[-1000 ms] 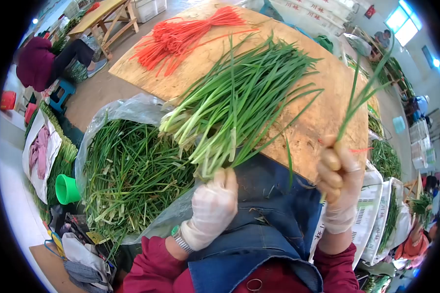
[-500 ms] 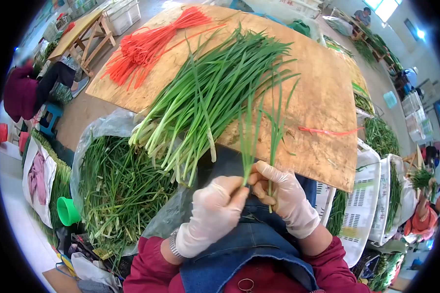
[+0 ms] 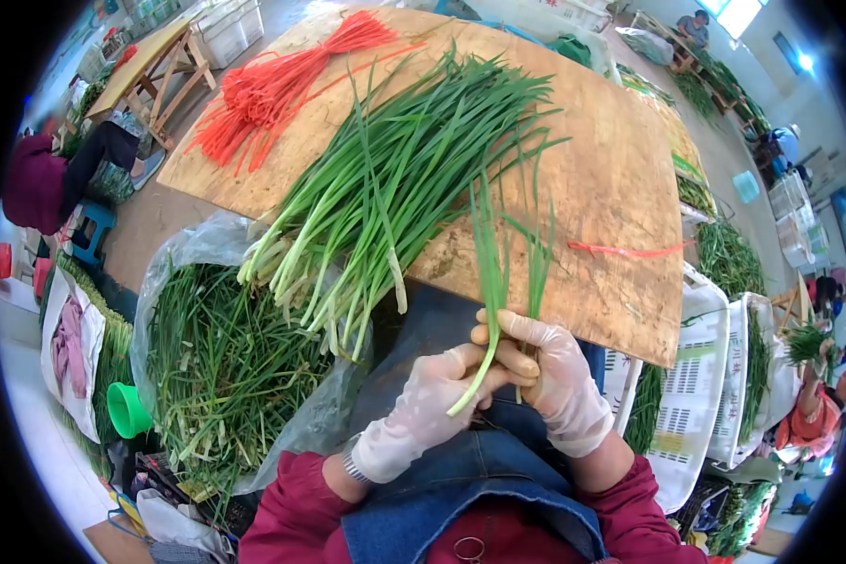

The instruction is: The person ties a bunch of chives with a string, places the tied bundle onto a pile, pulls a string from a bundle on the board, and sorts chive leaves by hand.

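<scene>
A single camera, worn on the person's head, supplies the view. It faces forward and steeply down over the blue apron [image 3: 470, 498], which occupies the bottom centre of the frame. The red sleeves [image 3: 287, 503] enter from the lower edge; the left hand [image 3: 418, 414] and right hand [image 3: 566, 385] lie below the middle at close range. The table [image 3: 620, 188] spans the upper centre, seen from above and from its near side. The field is very wide: straight edges bend, the corners are black, and the background shrinks toward the rim, with a window [image 3: 738, 13] tilted at the upper right
</scene>
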Action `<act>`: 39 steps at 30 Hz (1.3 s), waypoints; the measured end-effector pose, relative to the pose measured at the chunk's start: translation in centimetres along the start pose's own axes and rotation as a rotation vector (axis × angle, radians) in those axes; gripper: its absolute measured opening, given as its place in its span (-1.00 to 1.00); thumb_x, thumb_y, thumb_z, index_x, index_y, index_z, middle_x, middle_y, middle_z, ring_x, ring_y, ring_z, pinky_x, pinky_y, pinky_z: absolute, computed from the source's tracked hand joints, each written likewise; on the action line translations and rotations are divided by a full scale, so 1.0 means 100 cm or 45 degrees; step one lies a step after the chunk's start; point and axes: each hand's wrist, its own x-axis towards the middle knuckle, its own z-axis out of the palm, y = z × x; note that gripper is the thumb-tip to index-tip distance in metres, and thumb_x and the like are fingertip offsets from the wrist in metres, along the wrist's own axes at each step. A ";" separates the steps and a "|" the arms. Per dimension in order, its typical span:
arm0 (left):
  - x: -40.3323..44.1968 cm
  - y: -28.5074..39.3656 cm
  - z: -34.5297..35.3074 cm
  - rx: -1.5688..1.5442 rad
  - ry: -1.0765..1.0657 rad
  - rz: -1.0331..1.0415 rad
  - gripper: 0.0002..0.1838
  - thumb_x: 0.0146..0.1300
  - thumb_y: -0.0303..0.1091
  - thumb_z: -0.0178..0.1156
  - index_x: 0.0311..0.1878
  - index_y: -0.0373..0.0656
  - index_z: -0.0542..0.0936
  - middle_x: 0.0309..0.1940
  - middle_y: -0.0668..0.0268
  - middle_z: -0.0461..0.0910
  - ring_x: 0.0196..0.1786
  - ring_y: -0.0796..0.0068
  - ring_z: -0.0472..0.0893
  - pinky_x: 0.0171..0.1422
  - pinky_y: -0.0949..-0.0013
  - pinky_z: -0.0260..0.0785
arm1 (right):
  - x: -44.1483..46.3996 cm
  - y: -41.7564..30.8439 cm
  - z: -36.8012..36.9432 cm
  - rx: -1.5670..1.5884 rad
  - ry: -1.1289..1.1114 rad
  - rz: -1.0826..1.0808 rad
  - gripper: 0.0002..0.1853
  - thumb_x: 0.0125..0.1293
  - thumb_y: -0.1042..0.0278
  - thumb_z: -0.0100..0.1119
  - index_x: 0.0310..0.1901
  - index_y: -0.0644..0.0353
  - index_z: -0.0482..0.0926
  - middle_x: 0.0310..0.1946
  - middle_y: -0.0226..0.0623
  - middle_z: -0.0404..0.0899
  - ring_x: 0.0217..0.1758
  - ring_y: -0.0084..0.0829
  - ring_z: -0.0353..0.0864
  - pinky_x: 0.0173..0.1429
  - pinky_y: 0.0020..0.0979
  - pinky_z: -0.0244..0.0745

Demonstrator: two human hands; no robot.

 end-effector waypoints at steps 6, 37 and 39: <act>-0.056 -0.007 -0.053 0.732 0.449 0.676 -0.89 0.17 -0.43 0.18 -0.32 -0.26 0.61 -0.61 0.35 0.53 -0.68 0.66 0.42 -0.68 0.55 0.23 | -0.004 -0.004 0.004 -0.111 0.050 -0.075 -0.74 0.31 0.33 0.04 -0.12 0.39 0.49 -0.23 -0.05 0.58 -0.26 -0.32 0.59 -0.15 -0.20 0.53; -0.107 -0.034 -0.130 1.569 1.582 0.639 -0.82 0.09 -0.51 0.22 -0.21 -0.27 0.54 -0.40 0.17 0.51 -0.35 0.27 0.52 -0.28 0.31 0.39 | 0.041 -0.026 0.023 -0.094 -0.074 0.147 -0.80 0.35 0.33 -0.02 -0.18 0.31 0.48 -0.77 -0.61 0.05 -0.80 -0.70 0.02 -0.72 -0.61 -0.11; -0.071 -0.013 -0.105 1.554 1.353 0.946 -0.78 0.04 -0.43 0.28 -0.23 -0.26 0.53 -0.41 0.18 0.51 -0.38 0.32 0.52 -0.30 0.35 0.38 | 0.040 -0.022 0.028 -0.092 -0.090 0.142 -0.80 0.35 0.34 -0.02 -0.17 0.31 0.49 -0.76 -0.61 0.00 -0.78 -0.69 0.00 -0.71 -0.59 -0.12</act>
